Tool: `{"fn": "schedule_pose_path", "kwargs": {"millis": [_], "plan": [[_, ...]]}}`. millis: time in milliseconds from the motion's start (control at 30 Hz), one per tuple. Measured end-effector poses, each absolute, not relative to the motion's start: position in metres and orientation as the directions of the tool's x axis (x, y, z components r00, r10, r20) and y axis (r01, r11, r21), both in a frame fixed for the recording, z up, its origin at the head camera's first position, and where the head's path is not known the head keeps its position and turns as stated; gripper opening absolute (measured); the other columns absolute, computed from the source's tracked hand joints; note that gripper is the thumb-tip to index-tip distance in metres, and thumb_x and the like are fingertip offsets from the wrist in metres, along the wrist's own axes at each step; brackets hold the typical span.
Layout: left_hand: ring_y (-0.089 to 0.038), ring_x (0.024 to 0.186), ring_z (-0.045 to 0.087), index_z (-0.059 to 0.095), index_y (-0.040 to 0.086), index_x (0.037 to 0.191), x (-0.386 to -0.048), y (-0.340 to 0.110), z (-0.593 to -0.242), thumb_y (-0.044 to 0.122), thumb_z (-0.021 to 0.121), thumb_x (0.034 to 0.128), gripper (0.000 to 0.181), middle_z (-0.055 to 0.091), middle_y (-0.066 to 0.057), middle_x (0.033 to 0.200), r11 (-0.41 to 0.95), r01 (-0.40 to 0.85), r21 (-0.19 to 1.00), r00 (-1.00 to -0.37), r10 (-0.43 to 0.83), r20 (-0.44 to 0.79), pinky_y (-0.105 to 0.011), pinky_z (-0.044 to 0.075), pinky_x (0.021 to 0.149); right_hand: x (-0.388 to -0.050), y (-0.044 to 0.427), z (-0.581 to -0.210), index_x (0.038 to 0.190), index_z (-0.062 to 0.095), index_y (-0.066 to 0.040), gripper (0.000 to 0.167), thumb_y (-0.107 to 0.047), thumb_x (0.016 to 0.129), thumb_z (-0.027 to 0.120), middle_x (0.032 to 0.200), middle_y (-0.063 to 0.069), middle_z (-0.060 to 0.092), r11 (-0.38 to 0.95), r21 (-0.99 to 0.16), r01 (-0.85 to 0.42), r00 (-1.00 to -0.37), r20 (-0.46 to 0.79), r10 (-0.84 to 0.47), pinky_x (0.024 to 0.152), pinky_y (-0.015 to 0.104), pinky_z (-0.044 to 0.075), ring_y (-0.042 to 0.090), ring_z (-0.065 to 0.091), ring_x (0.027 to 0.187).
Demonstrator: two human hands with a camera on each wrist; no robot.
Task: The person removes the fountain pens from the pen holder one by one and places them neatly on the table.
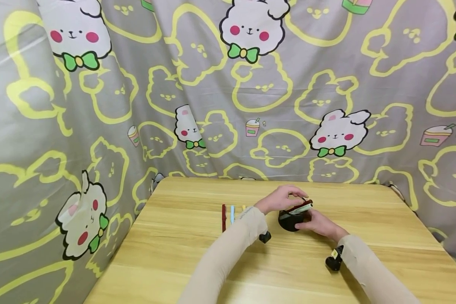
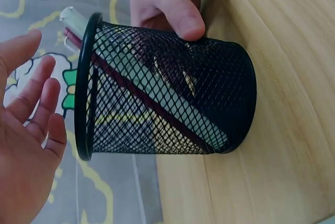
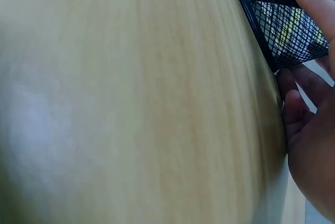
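Observation:
A black mesh pen holder (image 2: 172, 93) stands on the table. A pale green pen (image 2: 73, 17) and a dark red pen (image 2: 70, 36) lean inside it, their ends past the rim. My right hand (image 1: 321, 223) grips the holder from the right, its thumb on the mesh; the right wrist view shows this hand (image 3: 314, 140) at the holder's base. My left hand (image 1: 283, 198) is over the holder's mouth. In the left wrist view its fingers (image 2: 36, 98) are loosely bent beside the rim, apart from the pens and holding nothing.
Left of the holder, a dark red pen (image 1: 223, 217) and a light blue pen (image 1: 232, 213) lie on the wooden table (image 1: 167, 253). Something yellow (image 1: 244, 207) shows partly behind the left sleeve. A patterned curtain (image 1: 213, 84) hangs behind and at the left.

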State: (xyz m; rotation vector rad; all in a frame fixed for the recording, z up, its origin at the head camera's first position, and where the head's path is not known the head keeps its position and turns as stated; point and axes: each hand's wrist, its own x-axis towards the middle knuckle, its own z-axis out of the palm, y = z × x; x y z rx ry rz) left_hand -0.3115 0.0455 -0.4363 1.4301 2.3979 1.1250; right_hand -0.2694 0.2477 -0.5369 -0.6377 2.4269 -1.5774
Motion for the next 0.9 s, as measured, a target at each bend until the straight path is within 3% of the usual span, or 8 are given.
{"fn": "schedule_pose_path", "kwargs": {"millis": [200,367,533,900], "plan": [[-0.002,0.105,0.049,0.065,0.011,0.12,-0.312,0.053,-0.436,0.014,0.056,0.0963,0.025,0.062,0.002,0.117,0.266,0.782,0.563,-0.461,0.855,0.237,-0.017,0.041,0.088,-0.268,0.247,-0.534,0.141,0.035,-0.004,0.074,-0.023,0.082,0.075,0.134,0.018,0.048,0.374,-0.891,-0.257,-0.896,0.074,-0.439,0.093,0.017,0.036,0.014,0.046,0.117],[-0.006,0.103,0.05,0.066,0.012,0.12,-0.312,0.056,-0.437,0.016,0.056,0.0967,0.026,0.061,0.004,0.114,0.283,0.794,0.538,-0.454,0.865,0.215,-0.021,0.043,0.087,-0.268,0.248,-0.535,0.141,0.035,-0.004,0.075,-0.024,0.082,0.076,0.135,0.018,0.047,0.382,-0.892,-0.244,-0.901,0.063,-0.429,0.093,0.019,0.037,0.02,0.045,0.119],[-0.015,0.099,0.052,0.067,0.012,0.119,-0.31,0.057,-0.437,0.015,0.056,0.0962,0.025,0.059,0.003,0.108,0.294,0.801,0.522,-0.45,0.87,0.202,-0.017,0.042,0.079,-0.27,0.248,-0.537,0.143,0.033,-0.004,0.077,-0.024,0.082,0.075,0.137,0.018,0.046,0.381,-0.893,-0.239,-0.899,0.055,-0.434,0.093,0.021,0.038,0.026,0.043,0.121],[-0.01,0.097,0.051,0.066,0.012,0.12,-0.312,0.058,-0.439,0.018,0.056,0.0965,0.027,0.06,0.0,0.107,0.295,0.835,0.464,-0.425,0.882,0.205,-0.011,0.039,0.082,-0.27,0.248,-0.538,0.142,0.034,-0.002,0.074,-0.023,0.083,0.074,0.135,0.019,0.046,0.381,-0.892,-0.242,-0.896,0.056,-0.44,0.09,0.022,0.041,0.016,0.048,0.115]]}}
